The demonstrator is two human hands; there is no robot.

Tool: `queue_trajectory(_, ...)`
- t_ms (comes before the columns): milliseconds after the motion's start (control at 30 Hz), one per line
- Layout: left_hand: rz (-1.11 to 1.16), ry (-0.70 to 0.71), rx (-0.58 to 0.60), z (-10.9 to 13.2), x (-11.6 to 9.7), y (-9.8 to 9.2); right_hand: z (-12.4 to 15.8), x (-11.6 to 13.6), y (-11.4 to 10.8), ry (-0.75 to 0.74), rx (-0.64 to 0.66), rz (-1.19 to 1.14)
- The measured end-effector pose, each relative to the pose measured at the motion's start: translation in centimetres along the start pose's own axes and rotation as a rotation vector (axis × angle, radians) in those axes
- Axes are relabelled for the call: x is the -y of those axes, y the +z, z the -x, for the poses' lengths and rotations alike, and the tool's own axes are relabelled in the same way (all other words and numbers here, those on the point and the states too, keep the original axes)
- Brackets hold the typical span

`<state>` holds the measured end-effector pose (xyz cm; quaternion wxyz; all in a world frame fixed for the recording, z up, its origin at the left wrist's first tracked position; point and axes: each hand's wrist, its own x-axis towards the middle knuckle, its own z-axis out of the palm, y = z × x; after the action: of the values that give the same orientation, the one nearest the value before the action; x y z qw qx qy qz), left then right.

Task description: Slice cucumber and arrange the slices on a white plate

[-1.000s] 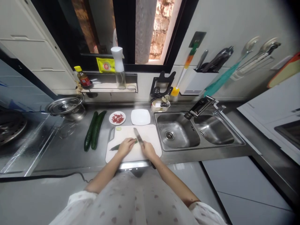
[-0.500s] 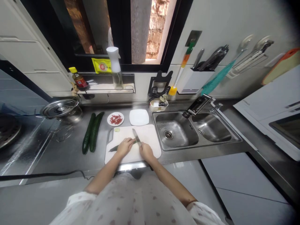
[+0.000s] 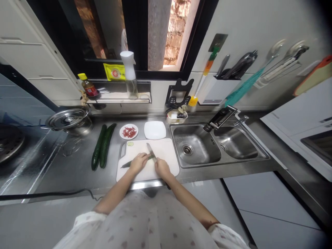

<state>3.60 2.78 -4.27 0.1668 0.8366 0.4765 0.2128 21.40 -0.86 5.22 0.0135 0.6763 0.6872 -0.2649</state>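
Note:
On a white cutting board (image 3: 166, 148) lies a dark green cucumber (image 3: 126, 165), partly covered by my left hand (image 3: 139, 162), whose fingers are closed over it. My right hand (image 3: 162, 168) grips a kitchen knife (image 3: 151, 151) by the handle, its blade pointing away from me and set across the cucumber's right end. Pale cut cucumber slices (image 3: 130, 144) rest at the board's upper left. Left of the board, two whole cucumbers (image 3: 104, 148) lie side by side on the steel counter. Behind the board stand a small plate of chopped red pieces (image 3: 129, 131) and a white square plate (image 3: 155, 130).
A double steel sink (image 3: 197, 143) with a black faucet (image 3: 219, 118) adjoins the board on the right. A lidded pot (image 3: 70, 121) stands at the back left. Above the counter, a shelf (image 3: 119, 99) carries a sauce bottle (image 3: 89, 87) and a spray bottle (image 3: 130, 76).
The whole view has shifted slightly, with things appearing a little further right. My hands, the knife and the cucumber keep nearly the same places on the board.

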Motion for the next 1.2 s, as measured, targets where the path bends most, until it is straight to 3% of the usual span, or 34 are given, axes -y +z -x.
queue_trajectory(300, 0.019, 0.001, 0.019, -0.1, 0.0, -0.2, 0.3, 0.4, 0.0, 0.011, 0.047, 0.049)
queue_trajectory(633, 0.034, 0.003, 0.004, -0.3, 0.0, 0.2, 2.0, -0.8, 0.4, 0.035, 0.07, 0.044)
queue_trajectory(1200, 0.005, -0.005, 0.014, -0.5, 0.0, 0.3, -0.9, 0.9, -0.7, 0.023, 0.031, 0.068)
